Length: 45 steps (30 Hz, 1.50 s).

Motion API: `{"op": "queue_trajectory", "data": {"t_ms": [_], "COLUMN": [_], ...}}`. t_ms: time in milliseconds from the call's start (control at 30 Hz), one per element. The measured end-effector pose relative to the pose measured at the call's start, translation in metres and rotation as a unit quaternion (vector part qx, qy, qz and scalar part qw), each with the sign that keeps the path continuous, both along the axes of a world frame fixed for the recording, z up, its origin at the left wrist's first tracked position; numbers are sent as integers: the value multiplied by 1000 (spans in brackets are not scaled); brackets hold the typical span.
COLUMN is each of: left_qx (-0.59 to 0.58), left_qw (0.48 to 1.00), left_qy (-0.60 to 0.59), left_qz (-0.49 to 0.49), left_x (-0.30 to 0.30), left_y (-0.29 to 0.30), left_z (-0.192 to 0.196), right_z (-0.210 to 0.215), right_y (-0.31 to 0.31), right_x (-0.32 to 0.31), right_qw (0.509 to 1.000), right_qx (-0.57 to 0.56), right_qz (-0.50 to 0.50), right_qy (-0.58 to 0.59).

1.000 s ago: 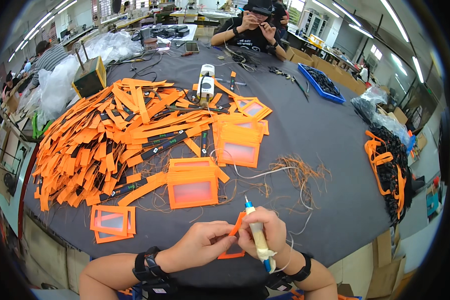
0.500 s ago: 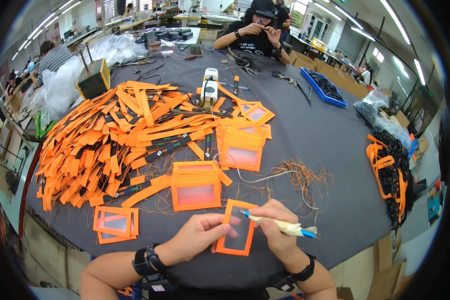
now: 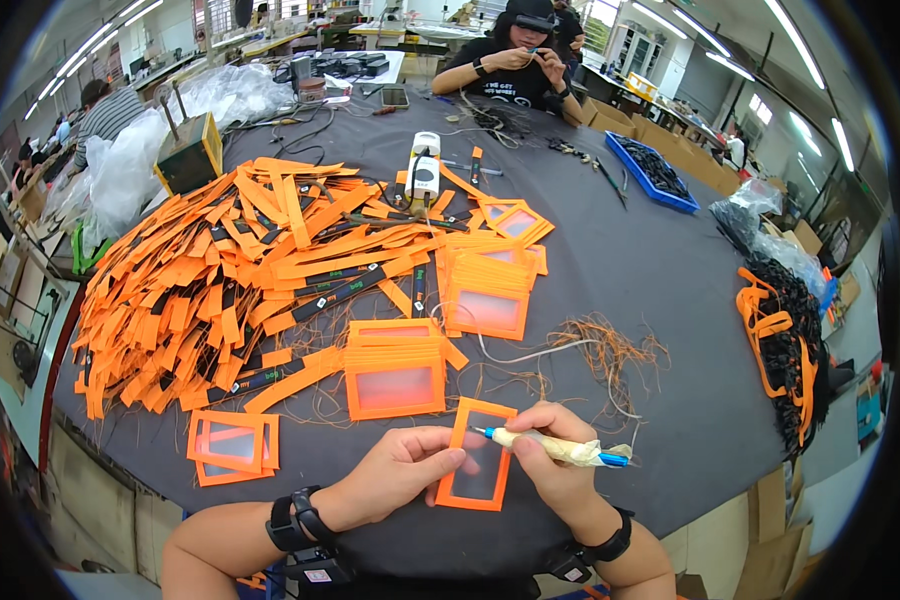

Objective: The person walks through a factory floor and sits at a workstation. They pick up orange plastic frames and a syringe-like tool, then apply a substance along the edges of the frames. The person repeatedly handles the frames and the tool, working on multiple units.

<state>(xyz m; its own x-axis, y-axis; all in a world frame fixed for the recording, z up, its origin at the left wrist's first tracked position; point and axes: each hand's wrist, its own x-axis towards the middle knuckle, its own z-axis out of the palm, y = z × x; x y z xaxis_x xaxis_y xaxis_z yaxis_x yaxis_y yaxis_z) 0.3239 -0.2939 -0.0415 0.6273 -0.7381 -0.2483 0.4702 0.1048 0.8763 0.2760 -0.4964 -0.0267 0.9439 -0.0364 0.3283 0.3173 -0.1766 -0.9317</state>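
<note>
My left hand (image 3: 415,468) is closed on the left edge of an orange-bordered clear window panel (image 3: 482,503), thumb on top and fingers partly hidden beneath. Between the fingers of my right hand (image 3: 555,455) is a pen-shaped tool (image 3: 555,448) wrapped in pale tape, with blue ends. Its thin tip points left over the clear window; whether it touches I cannot tell. Just beyond my hands lies a stack of like panels (image 3: 396,390), and another stack (image 3: 487,310) sits farther back. Two loose panels (image 3: 232,443) overlap to the left of my left forearm.
A big heap of orange strips (image 3: 200,290) covers the table's left side. A white cord (image 3: 540,353) runs from near a white power box (image 3: 424,175) toward the tool. Loose orange threads (image 3: 605,345) lie right of centre. A blue tray (image 3: 652,172) and a co-worker (image 3: 515,60) are at the back.
The tool's tip has shifted slightly left and down over the panel. My left hand keeps its hold. Across the table, the co-worker's hands and head have moved a little.
</note>
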Motion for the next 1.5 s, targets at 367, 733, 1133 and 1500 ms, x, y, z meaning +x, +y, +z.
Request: {"op": "queue_trajectory", "data": {"t_ms": [367,733,1133,1500], "left_qx": [-1,12,57,60], "left_qw": [1000,1000,986,985], "left_qy": [1,-14,-150,-143], "left_qz": [0,-4,46,72], "left_x": [0,0,-3,2], "left_y": [0,0,-2,0], "left_z": [0,2,-3,-10], "right_z": [-3,-3,-5,-9], "right_y": [1,0,10,6], "right_x": [1,3,1,3], "right_qw": [1000,997,990,994], "right_qx": [20,5,-99,-71], "right_qz": [-3,-33,-81,-68], "right_qy": [-9,-63,-64,-43]}}
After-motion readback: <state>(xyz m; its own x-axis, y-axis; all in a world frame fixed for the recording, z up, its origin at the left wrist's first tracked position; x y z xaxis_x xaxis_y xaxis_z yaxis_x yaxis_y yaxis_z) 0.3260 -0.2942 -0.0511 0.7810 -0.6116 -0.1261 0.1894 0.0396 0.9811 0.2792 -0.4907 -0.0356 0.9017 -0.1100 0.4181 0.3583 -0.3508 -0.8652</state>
